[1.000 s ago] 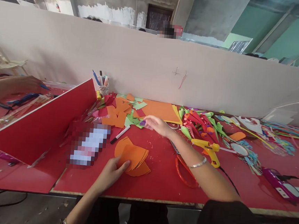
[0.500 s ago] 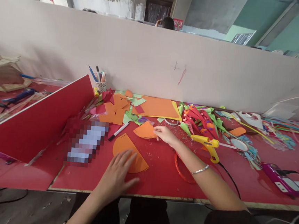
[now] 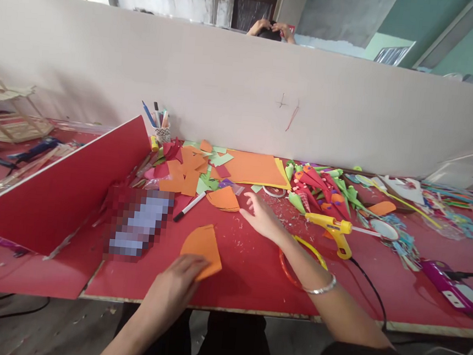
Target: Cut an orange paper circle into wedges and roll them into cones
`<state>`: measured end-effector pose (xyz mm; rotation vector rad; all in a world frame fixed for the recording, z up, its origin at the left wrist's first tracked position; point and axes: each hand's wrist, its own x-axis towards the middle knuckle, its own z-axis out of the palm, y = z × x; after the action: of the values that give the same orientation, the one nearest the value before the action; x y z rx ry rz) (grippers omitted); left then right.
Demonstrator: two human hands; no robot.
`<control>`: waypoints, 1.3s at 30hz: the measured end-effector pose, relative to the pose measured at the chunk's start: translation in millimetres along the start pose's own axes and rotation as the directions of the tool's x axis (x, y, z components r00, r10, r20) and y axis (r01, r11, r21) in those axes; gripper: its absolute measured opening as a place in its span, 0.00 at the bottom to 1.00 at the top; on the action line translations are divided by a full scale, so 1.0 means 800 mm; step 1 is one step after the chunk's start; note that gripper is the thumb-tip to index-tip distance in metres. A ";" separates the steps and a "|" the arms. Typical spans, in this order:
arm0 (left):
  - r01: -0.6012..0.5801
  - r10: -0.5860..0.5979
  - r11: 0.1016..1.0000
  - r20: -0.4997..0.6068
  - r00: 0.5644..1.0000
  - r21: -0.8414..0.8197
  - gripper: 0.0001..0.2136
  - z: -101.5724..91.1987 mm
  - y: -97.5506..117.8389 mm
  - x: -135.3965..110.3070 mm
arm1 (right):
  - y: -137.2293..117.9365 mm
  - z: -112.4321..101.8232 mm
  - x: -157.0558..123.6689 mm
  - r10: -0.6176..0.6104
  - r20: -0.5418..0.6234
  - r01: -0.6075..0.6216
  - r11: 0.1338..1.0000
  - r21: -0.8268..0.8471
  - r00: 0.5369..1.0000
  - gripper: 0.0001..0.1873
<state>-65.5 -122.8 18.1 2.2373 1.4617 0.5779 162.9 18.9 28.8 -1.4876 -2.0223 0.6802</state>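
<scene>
My left hand (image 3: pixel 174 287) pinches the near edge of an orange paper piece (image 3: pixel 201 242) and lifts it off the red table (image 3: pixel 252 278). My right hand (image 3: pixel 261 215) hovers open over the table, fingers spread, just right of a small stack of orange paper pieces (image 3: pixel 223 198). A black and white marker (image 3: pixel 189 205) lies left of that stack. Orange-handled scissors (image 3: pixel 295 260) lie partly under my right forearm.
A yellow glue gun (image 3: pixel 331 228) lies to the right, next to a heap of red and green paper cones (image 3: pixel 322 190). Orange sheets (image 3: pixel 254 168) and scraps are at the back. A tilted red board (image 3: pixel 61 190) stands left. A pen cup (image 3: pixel 161 131) sits by the partition wall. A person's hands (image 3: pixel 270 28) show behind it.
My right hand set the orange stack down near the marker and let go, now open. My left hand went from flat on the orange piece to pinching and lifting its edge.
</scene>
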 end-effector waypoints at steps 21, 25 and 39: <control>0.233 -0.380 0.796 -0.162 0.911 -0.558 0.13 0.019 0.019 0.039 | -0.052 0.058 -0.130 0.233 0.154 -0.248 0.457 0.854 0.960 0.19; 0.282 -0.384 0.655 0.012 0.923 -0.701 0.17 0.016 0.008 0.041 | -0.052 0.060 -0.132 0.208 0.163 -0.237 0.408 0.882 0.964 0.20; 0.379 -0.315 0.574 0.232 0.920 -0.726 0.16 0.017 0.022 0.047 | -0.064 0.061 -0.137 0.149 0.233 -0.272 0.355 0.894 0.961 0.17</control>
<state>-30.8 -95.9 21.3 1.2441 1.2330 0.7773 121.8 -104.2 14.1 -0.9572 -1.0386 1.6969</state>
